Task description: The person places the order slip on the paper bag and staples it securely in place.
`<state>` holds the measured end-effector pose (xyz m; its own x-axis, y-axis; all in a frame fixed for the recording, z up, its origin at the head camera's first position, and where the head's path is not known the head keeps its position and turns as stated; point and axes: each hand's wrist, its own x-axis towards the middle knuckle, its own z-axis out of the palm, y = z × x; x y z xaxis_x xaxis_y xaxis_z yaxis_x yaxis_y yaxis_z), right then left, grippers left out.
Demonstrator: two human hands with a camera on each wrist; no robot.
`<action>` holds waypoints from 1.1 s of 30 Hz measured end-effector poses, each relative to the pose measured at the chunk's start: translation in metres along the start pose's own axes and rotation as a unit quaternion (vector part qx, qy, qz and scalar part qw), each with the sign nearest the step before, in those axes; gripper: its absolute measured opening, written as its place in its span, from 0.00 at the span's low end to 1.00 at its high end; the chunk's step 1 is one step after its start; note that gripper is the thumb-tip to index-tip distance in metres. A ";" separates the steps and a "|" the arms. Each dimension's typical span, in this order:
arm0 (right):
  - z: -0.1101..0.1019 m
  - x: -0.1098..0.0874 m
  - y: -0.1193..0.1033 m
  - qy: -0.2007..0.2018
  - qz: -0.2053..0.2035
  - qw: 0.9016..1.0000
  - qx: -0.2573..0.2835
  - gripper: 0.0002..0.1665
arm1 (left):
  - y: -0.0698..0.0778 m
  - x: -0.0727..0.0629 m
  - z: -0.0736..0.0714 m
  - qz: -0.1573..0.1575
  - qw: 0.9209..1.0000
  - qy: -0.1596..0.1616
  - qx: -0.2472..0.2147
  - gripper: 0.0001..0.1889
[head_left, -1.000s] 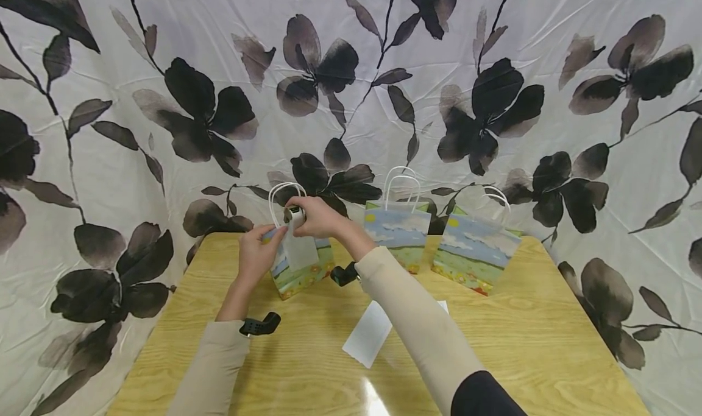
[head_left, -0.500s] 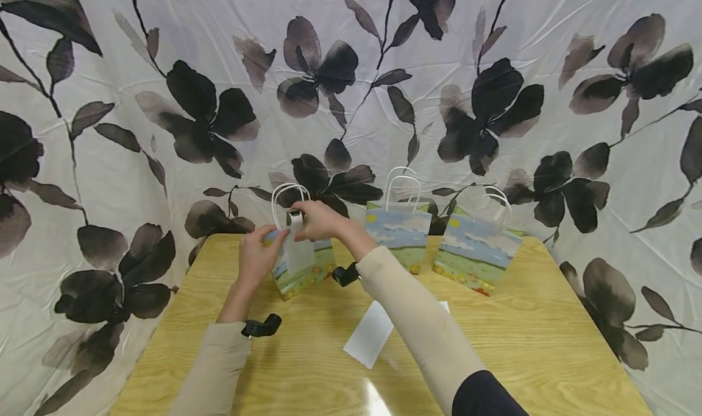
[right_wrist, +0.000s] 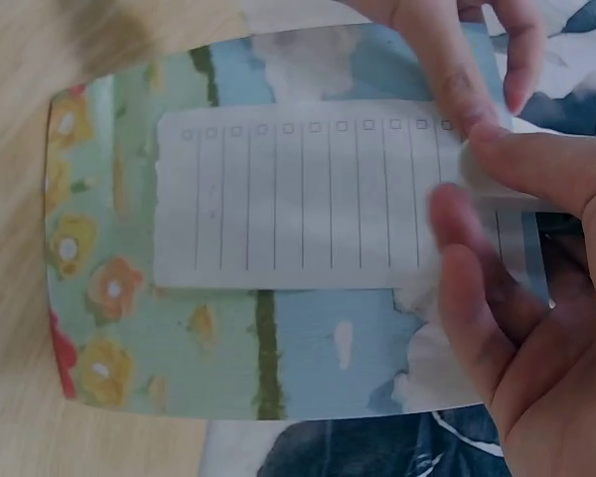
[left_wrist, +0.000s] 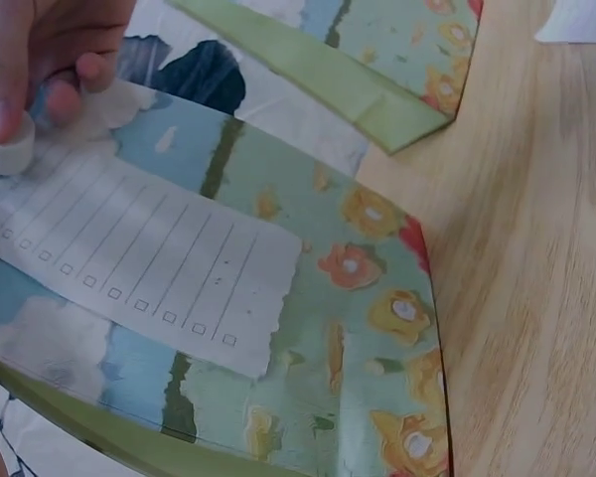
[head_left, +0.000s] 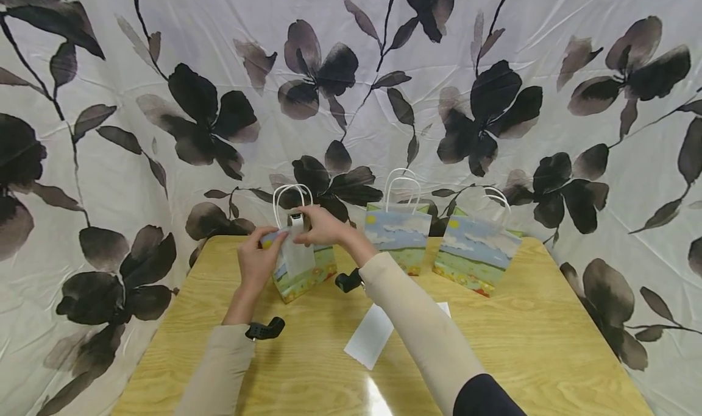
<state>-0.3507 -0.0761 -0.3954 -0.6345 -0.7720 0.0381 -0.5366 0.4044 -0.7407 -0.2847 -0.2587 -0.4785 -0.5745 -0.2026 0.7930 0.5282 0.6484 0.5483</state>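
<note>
The left paper gift bag (head_left: 308, 285) stands on the table, with a sky and flower-meadow print and white handles. A ruled checklist slip (right_wrist: 298, 199) with small tick boxes lies flat against its front. My left hand (head_left: 258, 259) pinches the bag's upper edge and the slip, thumb in front. My right hand (head_left: 325, 228) pinches a small white clip (head_left: 297, 219), dark at its top, at the slip's upper end. In the left wrist view, a right fingertip lies on the white clip (left_wrist: 10, 151). How far the clip grips the bag is hidden by fingers.
Two matching gift bags (head_left: 397, 236) (head_left: 476, 254) stand to the right on the wooden table (head_left: 521, 355). A white paper slip (head_left: 370, 337) lies in front, partly under my right forearm. A floral cloth (head_left: 351, 117) hangs behind the table.
My right hand has come slightly down with the clip at the slip's top. The left hand keeps its pinch, and the bag's handles have shifted a little to the right.
</note>
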 end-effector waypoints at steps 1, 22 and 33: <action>0.001 0.000 0.001 -0.003 0.000 1.000 0.000 0.44 | 0.000 0.000 0.000 0.005 1.000 0.006 -0.007 0.09; 0.002 0.001 -0.001 -0.021 -0.006 1.000 0.001 0.45 | 0.037 0.004 0.005 0.029 0.992 0.101 -0.072 0.07; -0.007 0.000 -0.002 -0.037 -0.008 0.999 -0.010 0.46 | 0.036 0.003 0.001 0.036 0.993 0.073 -0.080 0.07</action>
<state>-0.3535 -0.0735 -0.3893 -0.5833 -0.8122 0.0000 -0.5576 0.4005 -0.7271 -0.2678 -0.2353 -0.4561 -0.4418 -0.2713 0.8551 0.6643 0.5417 0.5151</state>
